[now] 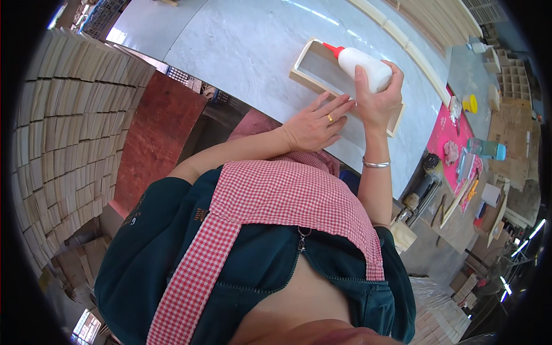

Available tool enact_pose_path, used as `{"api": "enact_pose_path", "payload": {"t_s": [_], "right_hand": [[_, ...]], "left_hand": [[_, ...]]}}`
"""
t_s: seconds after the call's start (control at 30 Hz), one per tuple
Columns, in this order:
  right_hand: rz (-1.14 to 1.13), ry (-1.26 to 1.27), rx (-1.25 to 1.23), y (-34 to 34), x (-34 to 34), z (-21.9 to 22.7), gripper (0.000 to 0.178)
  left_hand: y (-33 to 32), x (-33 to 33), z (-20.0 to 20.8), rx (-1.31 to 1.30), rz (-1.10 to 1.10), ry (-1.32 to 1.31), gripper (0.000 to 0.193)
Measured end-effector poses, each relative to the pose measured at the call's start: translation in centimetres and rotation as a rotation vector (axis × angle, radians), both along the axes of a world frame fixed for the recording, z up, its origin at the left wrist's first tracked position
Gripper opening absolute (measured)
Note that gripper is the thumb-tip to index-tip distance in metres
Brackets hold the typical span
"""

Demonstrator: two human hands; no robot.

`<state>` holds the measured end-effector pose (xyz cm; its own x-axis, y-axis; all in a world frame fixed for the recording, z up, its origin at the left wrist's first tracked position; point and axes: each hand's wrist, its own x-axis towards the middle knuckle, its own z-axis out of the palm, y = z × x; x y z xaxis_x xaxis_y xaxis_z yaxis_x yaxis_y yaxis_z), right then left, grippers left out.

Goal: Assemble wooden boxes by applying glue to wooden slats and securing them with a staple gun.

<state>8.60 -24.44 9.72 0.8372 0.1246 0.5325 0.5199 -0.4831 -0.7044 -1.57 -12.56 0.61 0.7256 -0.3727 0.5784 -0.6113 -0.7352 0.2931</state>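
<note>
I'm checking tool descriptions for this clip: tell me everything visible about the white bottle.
The white bottle has a smooth, rounded body that looks like plastic, topped by a tapered red nozzle. It is tipped well over, nozzle toward the picture's upper left, above the pale wooden frame near one end. The right hand grips it around the base end, covering part of the body. Whether the tip touches the frame is unclear, and the contents cannot be seen.

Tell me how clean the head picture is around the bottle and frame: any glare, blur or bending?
In the head view, bottle and frame read fairly sharp; white glare streaks the table beyond them; wood stacks at left bow toward the rim; corners go black; lamps at lower right burn out white.
</note>
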Motion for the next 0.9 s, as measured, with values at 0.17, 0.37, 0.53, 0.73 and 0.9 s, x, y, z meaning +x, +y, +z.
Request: {"api": "enact_pose_path", "payload": {"t_s": [0.17, 0.37, 0.53, 0.73, 0.9], "right_hand": [[-0.076, -0.028, -0.048, -2.9, -0.3, 0.1, 0.049], [-0.201, -0.054, -0.091, -7.2, -1.2, 0.4, 0.048], [-0.288, -0.065, -0.091, -10.7, -1.9, 0.5, 0.048], [-0.396, -0.066, -0.112, -14.4, -2.7, 0.3, 0.048], [-0.473, -0.051, -0.106, -16.7, -3.1, 0.2, 0.048]], "left_hand": [[0.0, -0.1, 0.4, 0.002, 0.003, 0.021, 0.039], [-0.1, -0.3, 1.0, 0.032, 0.013, 0.085, 0.038], [-0.2, -0.3, 1.2, 0.041, 0.021, 0.098, 0.037], [-0.4, -0.3, 1.3, 0.070, 0.049, 0.081, 0.035], [-0.5, -0.3, 1.2, 0.077, 0.049, 0.084, 0.032]]}}
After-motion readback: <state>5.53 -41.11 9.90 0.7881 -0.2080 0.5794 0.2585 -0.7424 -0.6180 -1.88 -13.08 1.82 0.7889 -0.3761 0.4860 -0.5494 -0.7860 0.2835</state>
